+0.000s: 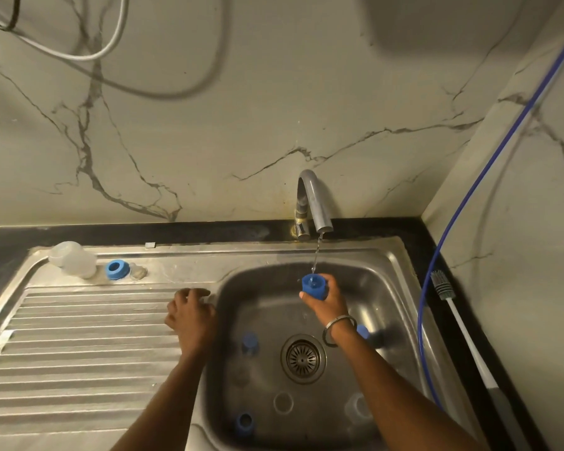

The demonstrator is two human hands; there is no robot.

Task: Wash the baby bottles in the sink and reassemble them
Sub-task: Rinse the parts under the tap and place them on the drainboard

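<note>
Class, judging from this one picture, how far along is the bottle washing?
Done, apparently: a clear bottle and blue ring stand on the drainboard. In hand: the right hand rinses a blue cap under the tap. Left: parts in the sink, and reassembly.

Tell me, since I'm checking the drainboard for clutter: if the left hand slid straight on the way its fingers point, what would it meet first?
Probably bare steel: the left hand points up the drainboard toward its back ledge. The small clear piece sits left of that line.

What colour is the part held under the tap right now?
Blue. The right hand holds the part; the head view shows it.
</note>
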